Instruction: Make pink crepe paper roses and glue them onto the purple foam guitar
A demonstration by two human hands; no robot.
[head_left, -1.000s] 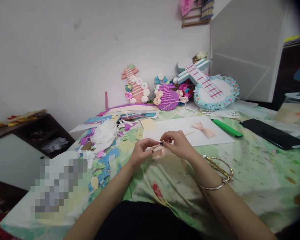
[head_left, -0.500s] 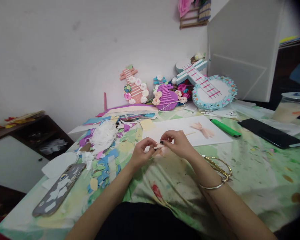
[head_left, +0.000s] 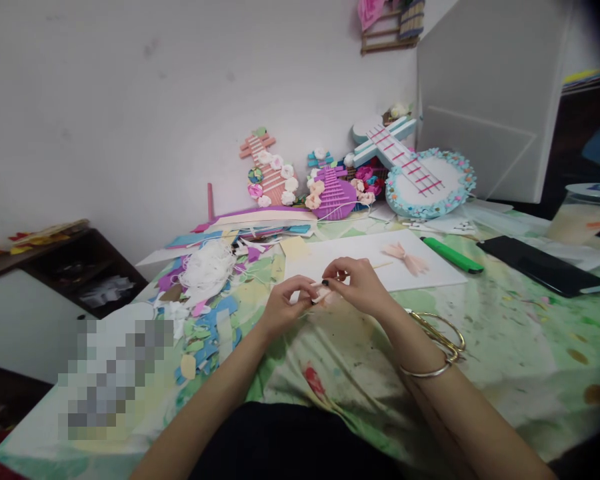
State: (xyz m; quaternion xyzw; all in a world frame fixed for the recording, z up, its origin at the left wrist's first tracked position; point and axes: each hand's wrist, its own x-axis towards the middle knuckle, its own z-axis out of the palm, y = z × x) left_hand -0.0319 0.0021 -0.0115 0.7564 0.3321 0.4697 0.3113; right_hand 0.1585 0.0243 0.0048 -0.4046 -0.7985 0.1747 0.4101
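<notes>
Between my two hands, near the front edge of a white board (head_left: 325,251), is a small pale peach piece (head_left: 322,293), which looks like crepe paper; its exact shape is partly hidden by my fingers. My left hand (head_left: 291,303) pinches its left side with thumb and index finger. From the right, my right hand (head_left: 353,283) pinches the same piece, its thumb and fingertips close to the left ones. Behind my right hand, a tied bundle of peach paper strips (head_left: 406,258) lies on the board with a thin yellowish stick (head_left: 383,265).
Gold-handled scissors (head_left: 443,333) lie beside my right wrist. Farther right are a green cutter (head_left: 451,255), a black phone (head_left: 543,265) and a lidded cup (head_left: 585,213). White string (head_left: 207,270) and paper scraps (head_left: 207,343) cover the left. Decorated lute models (head_left: 430,183) lean at the back.
My fingers have shifted slightly around the peach piece, and less of it shows between them. Both hands keep their pinch, and the other things stay in place.
</notes>
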